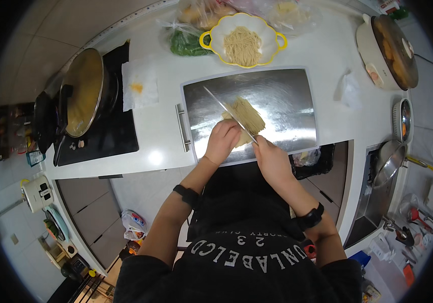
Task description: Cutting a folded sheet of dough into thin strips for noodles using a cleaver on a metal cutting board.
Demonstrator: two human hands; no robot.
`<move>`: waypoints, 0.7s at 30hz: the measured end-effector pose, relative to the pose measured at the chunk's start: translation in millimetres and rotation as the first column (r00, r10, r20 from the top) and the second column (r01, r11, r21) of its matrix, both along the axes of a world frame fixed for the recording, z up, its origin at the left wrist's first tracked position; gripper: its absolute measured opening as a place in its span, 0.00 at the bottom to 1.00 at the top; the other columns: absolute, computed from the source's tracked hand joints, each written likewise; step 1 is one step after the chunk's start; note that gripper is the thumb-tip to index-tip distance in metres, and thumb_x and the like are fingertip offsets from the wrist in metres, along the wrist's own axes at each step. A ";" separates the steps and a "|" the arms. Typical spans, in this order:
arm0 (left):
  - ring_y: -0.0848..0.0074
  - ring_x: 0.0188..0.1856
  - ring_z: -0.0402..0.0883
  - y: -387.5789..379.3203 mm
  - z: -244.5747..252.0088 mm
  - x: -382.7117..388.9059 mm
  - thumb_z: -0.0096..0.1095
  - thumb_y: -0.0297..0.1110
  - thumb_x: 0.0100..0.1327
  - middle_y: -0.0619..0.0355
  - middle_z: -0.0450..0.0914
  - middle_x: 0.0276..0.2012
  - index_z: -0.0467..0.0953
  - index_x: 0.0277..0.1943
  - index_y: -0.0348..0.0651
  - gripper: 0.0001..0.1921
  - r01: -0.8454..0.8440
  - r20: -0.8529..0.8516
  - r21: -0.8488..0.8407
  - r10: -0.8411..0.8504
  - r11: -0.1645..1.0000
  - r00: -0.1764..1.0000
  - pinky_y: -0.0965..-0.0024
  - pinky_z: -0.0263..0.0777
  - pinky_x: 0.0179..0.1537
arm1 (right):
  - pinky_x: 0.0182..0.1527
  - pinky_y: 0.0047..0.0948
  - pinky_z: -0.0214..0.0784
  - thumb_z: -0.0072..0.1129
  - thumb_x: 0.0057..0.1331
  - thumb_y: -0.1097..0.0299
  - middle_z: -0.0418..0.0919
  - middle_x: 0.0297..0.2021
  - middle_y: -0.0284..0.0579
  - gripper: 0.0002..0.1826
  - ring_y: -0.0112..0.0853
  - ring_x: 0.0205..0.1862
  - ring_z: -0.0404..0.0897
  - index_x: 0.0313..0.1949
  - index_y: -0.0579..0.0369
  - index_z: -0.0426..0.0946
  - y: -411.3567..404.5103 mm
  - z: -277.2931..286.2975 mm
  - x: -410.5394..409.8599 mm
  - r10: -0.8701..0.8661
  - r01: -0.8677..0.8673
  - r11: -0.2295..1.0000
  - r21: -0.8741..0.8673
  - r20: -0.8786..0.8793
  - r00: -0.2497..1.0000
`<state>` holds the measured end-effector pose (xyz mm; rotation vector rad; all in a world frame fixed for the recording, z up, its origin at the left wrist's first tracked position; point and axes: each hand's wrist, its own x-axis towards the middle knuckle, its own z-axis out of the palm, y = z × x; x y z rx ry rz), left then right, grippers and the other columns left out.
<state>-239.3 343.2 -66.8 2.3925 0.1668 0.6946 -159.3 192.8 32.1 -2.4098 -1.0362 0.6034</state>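
My right hand (273, 159) grips a kitchen knife (215, 97) by its handle, the blade slanting away to the upper left. Left of the blade, my left hand (222, 140) holds down a pale folded sheet (243, 139), of dough or bean curd; I cannot tell which. Its fingertips are bent close to the blade. Thin cut strips (247, 113) lie together on the blade's other side. All of this rests on a metal cutting board (292, 98). Beyond it stands a white scalloped bowl with yellow handles (218, 38), holding similar strips (242, 45).
A lidded pot (85, 92) sits on the black cooktop (121, 138) at left, beside a stained paper towel (140, 98). Plastic bags of leafy greens (188, 42) and other food line the back. An electric cooker (368, 53) stands right, above the sink (368, 223).
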 end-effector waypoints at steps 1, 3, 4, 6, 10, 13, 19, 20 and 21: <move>0.61 0.46 0.75 -0.3 0.6 -2.6 0.64 0.25 0.51 0.54 0.75 0.41 0.76 0.39 0.39 0.10 -0.007 -0.020 0.011 0.007 1.000 1.000 0.62 0.70 0.48 | 0.31 0.47 0.72 0.50 0.68 0.67 0.79 0.30 0.54 0.08 0.51 0.29 0.79 0.39 0.59 0.68 -3.8 3.1 -1.0 0.017 -0.016 1.000 -0.012 0.012 1.000; 0.61 0.46 0.75 0.2 0.4 -3.1 0.64 0.25 0.51 0.54 0.75 0.41 0.76 0.39 0.39 0.10 -0.016 -0.037 0.023 0.017 1.000 0.999 0.62 0.70 0.48 | 0.31 0.47 0.72 0.50 0.68 0.67 0.79 0.30 0.54 0.08 0.51 0.29 0.79 0.39 0.59 0.68 -10.5 7.9 -2.9 0.022 -0.021 0.999 -0.044 0.011 1.000; 0.62 0.46 0.75 -0.1 -0.4 -2.9 0.64 0.25 0.52 0.55 0.75 0.41 0.76 0.39 0.39 0.10 -0.017 -0.025 0.035 0.018 0.999 1.000 0.62 0.70 0.48 | 0.30 0.47 0.72 0.50 0.68 0.67 0.79 0.29 0.55 0.08 0.51 0.28 0.79 0.39 0.59 0.68 -12.9 8.8 -3.6 0.027 -0.026 0.997 -0.075 0.010 1.000; 0.62 0.46 0.75 -0.8 -2.0 -3.1 0.64 0.25 0.52 0.55 0.75 0.41 0.76 0.38 0.39 0.10 -0.019 -0.013 0.043 0.020 0.999 1.000 0.62 0.70 0.48 | 0.30 0.47 0.72 0.49 0.68 0.67 0.79 0.29 0.55 0.08 0.52 0.28 0.79 0.39 0.59 0.68 -15.9 6.4 -4.4 0.034 -0.033 0.997 -0.076 0.010 0.999; 0.62 0.46 0.75 -0.2 -3.7 -2.1 0.64 0.25 0.52 0.55 0.75 0.42 0.76 0.38 0.39 0.09 -0.018 -0.011 0.038 0.018 0.999 1.000 0.62 0.70 0.49 | 0.30 0.47 0.72 0.49 0.68 0.67 0.79 0.29 0.55 0.08 0.52 0.30 0.80 0.39 0.60 0.67 -12.5 1.4 -4.9 0.041 -0.041 0.989 -0.139 -0.004 0.999; 0.61 0.46 0.75 -0.3 -1.1 -3.6 0.64 0.25 0.52 0.54 0.75 0.42 0.76 0.38 0.39 0.09 -0.017 -0.011 0.026 0.017 1.000 1.000 0.61 0.70 0.49 | 0.32 0.47 0.72 0.49 0.68 0.68 0.79 0.31 0.55 0.08 0.52 0.31 0.80 0.39 0.60 0.67 -5.8 -9.9 -1.6 0.039 -0.040 0.991 -0.127 -0.008 0.999; 0.60 0.45 0.75 2.0 -1.4 -2.6 0.65 0.25 0.52 0.54 0.76 0.42 0.76 0.38 0.39 0.10 -0.034 -0.020 0.007 0.034 0.999 0.999 0.61 0.70 0.48 | 0.33 0.48 0.73 0.48 0.68 0.67 0.79 0.33 0.56 0.08 0.52 0.32 0.80 0.39 0.59 0.66 0.0 -19.6 -1.1 0.027 -0.027 0.999 -0.038 -0.018 0.999; 0.60 0.45 0.75 2.5 -0.2 -2.4 0.65 0.25 0.52 0.53 0.76 0.41 0.76 0.38 0.39 0.10 -0.028 -0.018 0.017 0.029 0.999 0.999 0.61 0.70 0.47 | 0.33 0.48 0.73 0.48 0.68 0.67 0.79 0.33 0.56 0.08 0.52 0.32 0.80 0.39 0.59 0.66 1.3 -19.8 -1.0 0.020 -0.020 0.999 -0.037 -0.018 1.000; 0.60 0.45 0.75 2.4 -0.4 -2.3 0.65 0.25 0.52 0.53 0.76 0.41 0.76 0.38 0.39 0.10 -0.021 -0.019 0.018 0.021 1.000 1.000 0.61 0.70 0.47 | 0.32 0.47 0.73 0.48 0.65 0.71 0.79 0.31 0.55 0.06 0.51 0.32 0.80 0.39 0.58 0.65 6.0 -20.4 1.0 0.045 -0.045 0.998 -0.054 0.006 0.999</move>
